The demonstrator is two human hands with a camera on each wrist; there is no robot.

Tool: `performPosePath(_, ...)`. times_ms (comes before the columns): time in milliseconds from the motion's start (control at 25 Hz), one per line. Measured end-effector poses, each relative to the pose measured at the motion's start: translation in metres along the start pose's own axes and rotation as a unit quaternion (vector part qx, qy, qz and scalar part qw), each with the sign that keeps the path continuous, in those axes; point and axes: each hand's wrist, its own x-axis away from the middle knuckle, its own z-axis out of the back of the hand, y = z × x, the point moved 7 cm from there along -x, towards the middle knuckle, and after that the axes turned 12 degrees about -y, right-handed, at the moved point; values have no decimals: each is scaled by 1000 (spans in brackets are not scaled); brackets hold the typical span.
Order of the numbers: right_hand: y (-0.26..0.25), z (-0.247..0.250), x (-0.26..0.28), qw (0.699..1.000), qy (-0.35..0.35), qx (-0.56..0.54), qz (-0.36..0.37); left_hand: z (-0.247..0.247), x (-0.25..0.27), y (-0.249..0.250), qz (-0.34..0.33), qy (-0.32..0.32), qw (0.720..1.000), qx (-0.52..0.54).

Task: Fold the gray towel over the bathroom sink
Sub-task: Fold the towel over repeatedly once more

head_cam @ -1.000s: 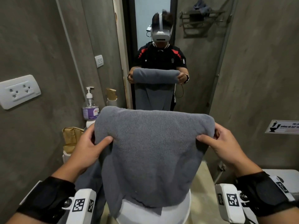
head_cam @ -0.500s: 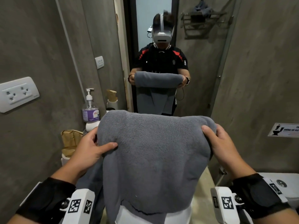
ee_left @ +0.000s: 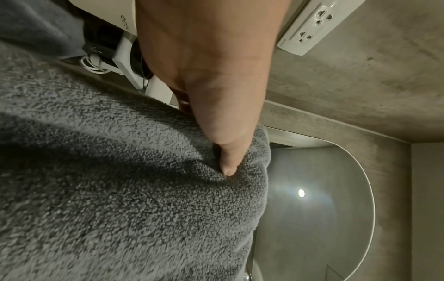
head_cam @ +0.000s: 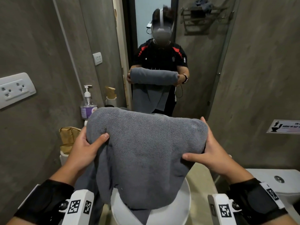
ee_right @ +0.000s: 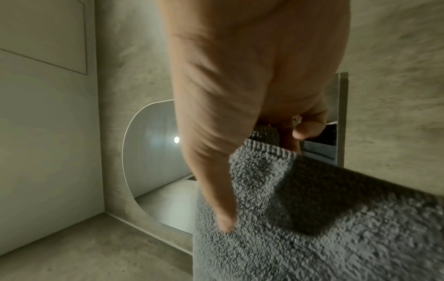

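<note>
The gray towel [head_cam: 146,153] hangs doubled over in front of me, above the white sink [head_cam: 178,211]. My left hand [head_cam: 88,144] grips its upper left corner, thumb on the near face and fingers behind. My right hand [head_cam: 206,150] grips the right edge the same way, thumb across the front. In the left wrist view the thumb [ee_left: 228,163] presses into the towel [ee_left: 120,190]. The right wrist view shows the thumb [ee_right: 223,218] on the towel [ee_right: 324,228] with fingers curled behind its edge. The lower towel drapes over the sink rim.
A mirror [head_cam: 162,46] ahead reflects me with the towel. A pump bottle [head_cam: 88,103] and brown paper bag [head_cam: 68,137] stand at the left by the wall. A wall socket [head_cam: 16,88] is at the far left. A toilet tank [head_cam: 276,181] sits at the right.
Both hands have lowered with the towel and drawn closer together. My right thumb has slid lower down the towel's right edge, and the fold now bulges more at the top.
</note>
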Motion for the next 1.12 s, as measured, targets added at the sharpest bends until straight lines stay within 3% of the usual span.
performPosePath(400,-3,-2,5,994,-100,38,5,-2,9,1,26,4,999,-39)
performPosePath(520,-5,11,4,999,-48,21,-11,-8,12,5,38,-18,998,-54)
performPosePath(680,4,24,2,997,29,-53,-50,-9,12,7,60,-116,990,-54)
performPosePath(920,-9,33,-5,988,142,-49,-26,-9,0,19,26,-83,996,-10)
performPosePath(1120,-11,35,-7,984,165,-56,-46,-11,-4,14,26,-67,997,-2)
